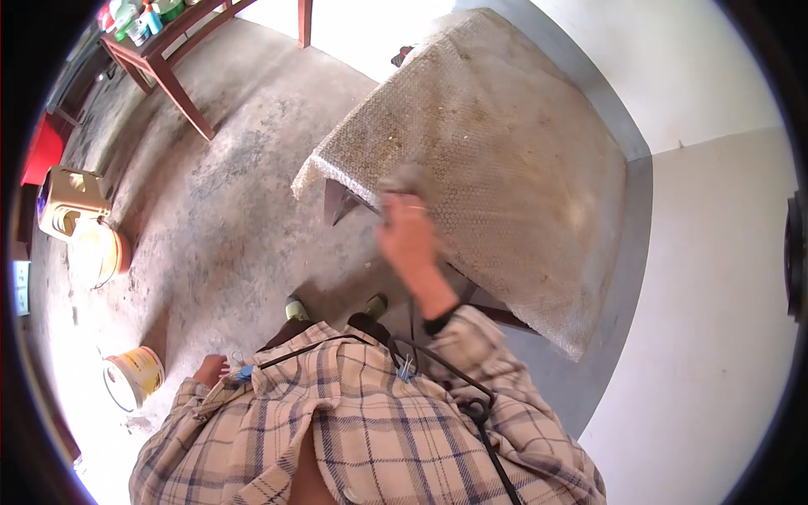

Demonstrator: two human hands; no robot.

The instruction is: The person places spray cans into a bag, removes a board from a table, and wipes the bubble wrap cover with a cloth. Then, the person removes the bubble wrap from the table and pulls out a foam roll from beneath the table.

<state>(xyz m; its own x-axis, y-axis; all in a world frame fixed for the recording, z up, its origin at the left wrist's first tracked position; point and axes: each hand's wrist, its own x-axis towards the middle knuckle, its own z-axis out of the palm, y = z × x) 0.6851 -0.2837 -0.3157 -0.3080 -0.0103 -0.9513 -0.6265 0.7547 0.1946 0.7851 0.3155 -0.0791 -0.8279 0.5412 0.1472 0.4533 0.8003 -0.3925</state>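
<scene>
Bubble-wrap sheet (522,143), right side, draped over table (336,204). Right hand (408,236) curled round blurred greyish bundle (404,178) at near edge; light, flat pressure should spare loose film. Left hand (212,370) near left, grip unclear.

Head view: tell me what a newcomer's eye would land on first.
The big, dirt-specked bubble wrap sheet, spread across the upper middle and right. Next, the right hand near its edge at picture centre, with a blurred brownish-grey thing just beyond it. Then the plaid shirt filling the bottom.
</scene>
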